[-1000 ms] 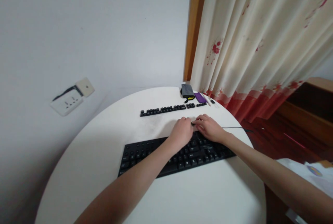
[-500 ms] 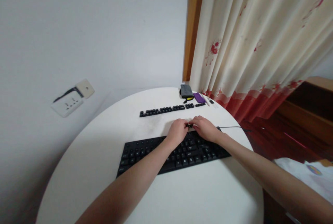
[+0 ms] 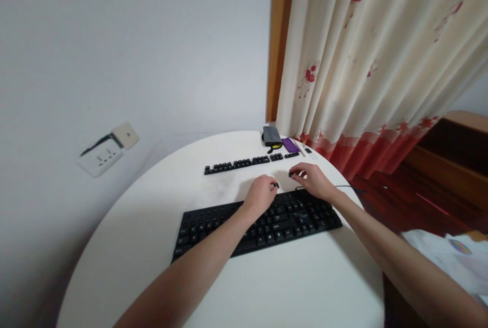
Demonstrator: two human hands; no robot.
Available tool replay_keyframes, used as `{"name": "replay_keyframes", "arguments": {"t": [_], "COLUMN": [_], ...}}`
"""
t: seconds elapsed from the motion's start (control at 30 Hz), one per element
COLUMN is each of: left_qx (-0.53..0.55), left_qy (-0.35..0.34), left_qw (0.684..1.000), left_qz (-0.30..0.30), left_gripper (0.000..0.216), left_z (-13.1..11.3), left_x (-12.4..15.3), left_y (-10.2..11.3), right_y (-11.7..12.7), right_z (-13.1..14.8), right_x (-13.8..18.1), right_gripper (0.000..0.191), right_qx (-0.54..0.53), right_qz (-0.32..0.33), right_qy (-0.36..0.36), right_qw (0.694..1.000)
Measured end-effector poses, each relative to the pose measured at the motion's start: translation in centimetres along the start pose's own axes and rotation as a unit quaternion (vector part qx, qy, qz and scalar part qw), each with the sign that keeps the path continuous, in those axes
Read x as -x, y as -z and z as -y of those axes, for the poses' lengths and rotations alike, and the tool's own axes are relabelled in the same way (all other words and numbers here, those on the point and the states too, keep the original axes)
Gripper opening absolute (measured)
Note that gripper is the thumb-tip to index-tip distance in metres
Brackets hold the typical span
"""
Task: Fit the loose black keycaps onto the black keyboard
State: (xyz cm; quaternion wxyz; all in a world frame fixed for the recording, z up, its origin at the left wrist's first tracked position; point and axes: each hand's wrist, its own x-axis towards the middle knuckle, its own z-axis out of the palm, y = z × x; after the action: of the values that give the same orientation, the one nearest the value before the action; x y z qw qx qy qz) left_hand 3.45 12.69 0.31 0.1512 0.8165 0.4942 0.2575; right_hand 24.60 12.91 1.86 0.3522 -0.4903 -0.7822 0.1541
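Note:
A black keyboard (image 3: 284, 224) lies across the white table. Above its back edge my left hand (image 3: 262, 193) is closed, pinching a small black keycap (image 3: 276, 184) at the fingertips. To the right and a little farther back, my right hand (image 3: 310, 179) pinches another black keycap (image 3: 291, 174) between thumb and fingers. The two hands are apart. My left forearm covers part of the keyboard's middle. Beyond the hands, rows of loose black keycaps (image 3: 236, 164) are lined up on the table.
At the table's far end lie a grey pouch (image 3: 272, 136), a purple cloth-like piece (image 3: 290, 145) and a few small items. A cable (image 3: 345, 186) runs off the right edge of the white table (image 3: 125, 246). A curtain (image 3: 343, 63) hangs behind.
My hands, close together before, have separated. The right hand has moved away from the left with a keycap in its fingers; the left has stayed nearly in place.

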Motion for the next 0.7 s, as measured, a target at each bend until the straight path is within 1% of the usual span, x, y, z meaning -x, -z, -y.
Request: {"name": "replay_keyframes", "arguments": {"t": [0.07, 0.17, 0.27, 0.33, 0.4, 0.5, 0.6, 0.7], "left_qx": [0.029, 0.095, 0.144, 0.158, 0.148, 0.088, 0.043, 0.034], "left_qy": [-0.018, -0.043, -0.053, -0.051, -0.057, -0.079, -0.101, -0.124], "left_qw": [0.999, 0.995, 0.988, 0.986, 0.987, 0.992, 0.993, 0.991], "left_qz": [-0.004, 0.001, 0.016, 0.029, 0.035, 0.037, 0.039, 0.028], "left_gripper": [0.018, 0.018, 0.019, 0.022, 0.024, 0.020, 0.019, 0.017], "left_z": [-0.9, -2.9, -5.2, -6.5, -7.5, -8.4, -8.7, -8.5], "left_x": [0.2, 0.8, 1.4, 1.6, 1.5, 1.1, 0.9, 0.7], "left_y": [0.3, 0.5, 0.4, -0.1, -0.9, -2.4, -3.5, -4.0], "right_y": [1.5, 3.2, 4.2, 4.5, 4.7, 4.8, 4.6, 4.4], "right_z": [-0.7, -1.4, -2.0, -2.4, -2.7, -3.1, -3.4, -3.5], "right_x": [1.2, 3.6, 6.1, 7.4, 8.3, 9.0, 9.4, 9.7], "right_gripper": [0.018, 0.018, 0.017, 0.016, 0.014, 0.011, 0.010, 0.009], "right_qx": [-0.008, -0.015, -0.008, -0.001, 0.002, -0.006, -0.020, -0.021], "right_qz": [-0.019, -0.017, -0.011, -0.016, -0.025, -0.033, -0.034, -0.019], "right_qy": [-0.008, -0.018, -0.012, -0.010, -0.013, -0.012, 0.004, 0.020], "right_qw": [1.000, 1.000, 1.000, 1.000, 1.000, 0.999, 0.999, 0.999]}}
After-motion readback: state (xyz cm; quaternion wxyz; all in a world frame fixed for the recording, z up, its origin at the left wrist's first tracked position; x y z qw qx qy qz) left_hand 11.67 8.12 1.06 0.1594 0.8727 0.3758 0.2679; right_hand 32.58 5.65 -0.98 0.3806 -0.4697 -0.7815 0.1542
